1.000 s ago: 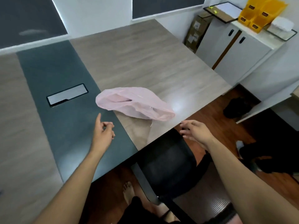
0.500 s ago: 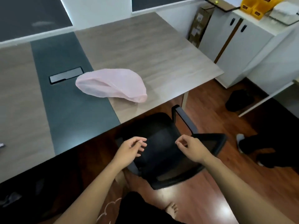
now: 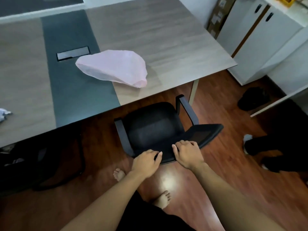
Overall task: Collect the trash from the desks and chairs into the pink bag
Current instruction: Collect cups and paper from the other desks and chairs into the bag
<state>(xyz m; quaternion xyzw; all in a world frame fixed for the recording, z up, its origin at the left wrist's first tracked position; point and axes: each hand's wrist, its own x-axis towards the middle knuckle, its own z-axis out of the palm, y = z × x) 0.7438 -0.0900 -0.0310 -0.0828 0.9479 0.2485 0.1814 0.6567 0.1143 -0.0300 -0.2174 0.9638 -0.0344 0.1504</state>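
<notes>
**Hands drop from the bag to the chair**

Both hands are off the grey wood-grain bench (image 3: 166, 39) and down on the black mesh office chair (image 3: 155, 129). A second ago they hovered up near the bag. Now the left hand (image 3: 146, 161) is bent over the top edge of the chair's backrest, and the right hand (image 3: 188, 154) grips the same edge just beside it, fingers curled over the rim. Neither hand carries any trash.

The floppy pale pink plastic bag (image 3: 113, 69) lies limp on the bench, beyond the chair and a little to its left, well apart from both hands. I can't make out which way its mouth faces.

My read is that collecting is paused while the chair gets pulled out or turned, either to check the seat or to clear a way in. I can make out no trash on the seat. A small crumpled whitish scrap (image 3: 4, 113) sits on the bench far to the left of the chair, and it looks like a likely pick-up. To reach the bag, the hands will have to let go of the chair.
</notes>
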